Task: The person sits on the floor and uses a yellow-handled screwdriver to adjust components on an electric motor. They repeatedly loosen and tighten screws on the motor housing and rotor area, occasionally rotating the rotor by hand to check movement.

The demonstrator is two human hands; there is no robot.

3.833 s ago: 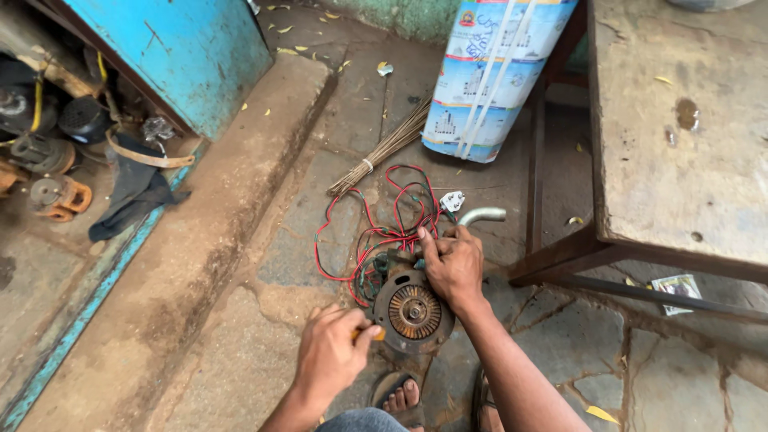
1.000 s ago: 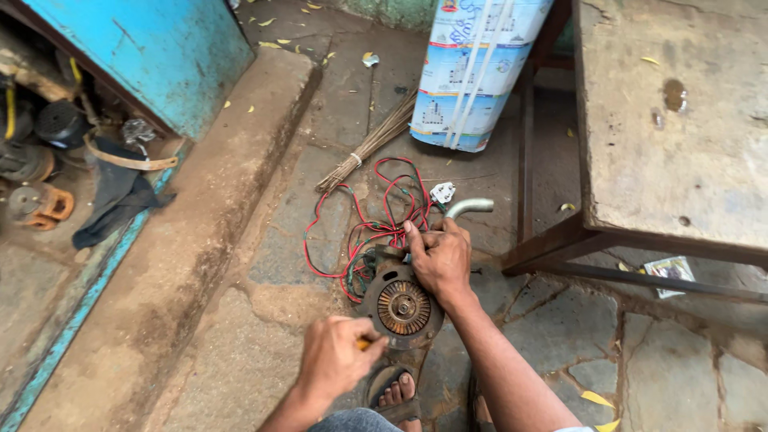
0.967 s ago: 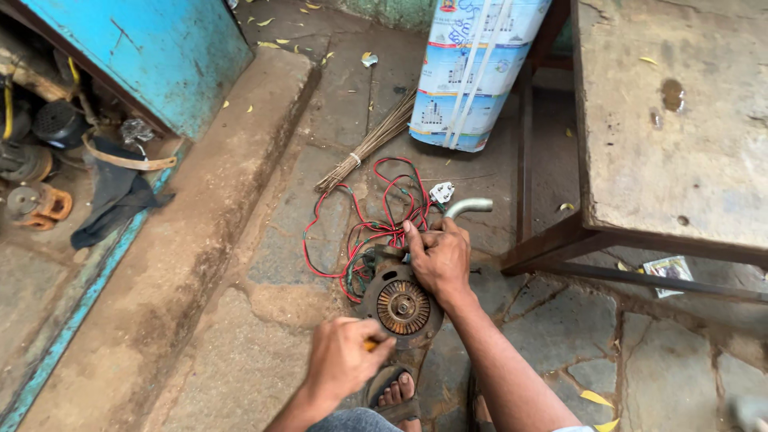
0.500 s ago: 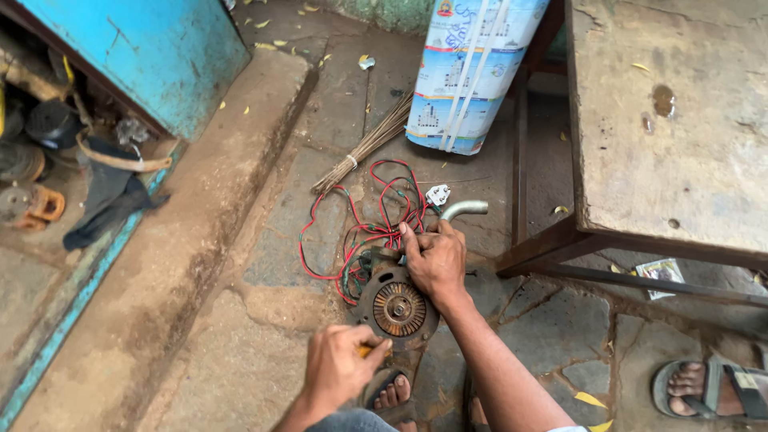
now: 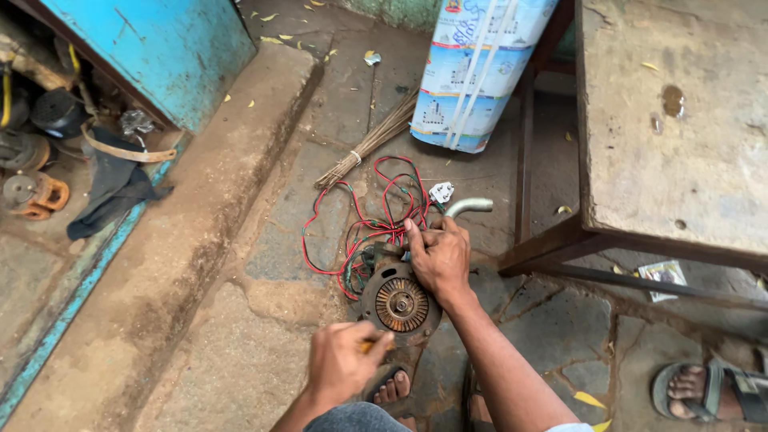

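While the round motor (image 5: 400,302) lies on the stone floor (image 5: 232,352), the left hand (image 5: 342,362) sits just below and to its left, fingers curled tight round a thin yellow-handled tool (image 5: 370,346) pointing at the casing. Above the motor's right edge, the right hand (image 5: 438,254) presses down with fingers bent, gripping the housing among tangled red wires (image 5: 376,216). Up beyond the motor, a tall blue-and-white printed sack (image 5: 476,72) stands upright. Right of the motor, under a worn table (image 5: 680,120), lies a small flat printed packet (image 5: 662,276).
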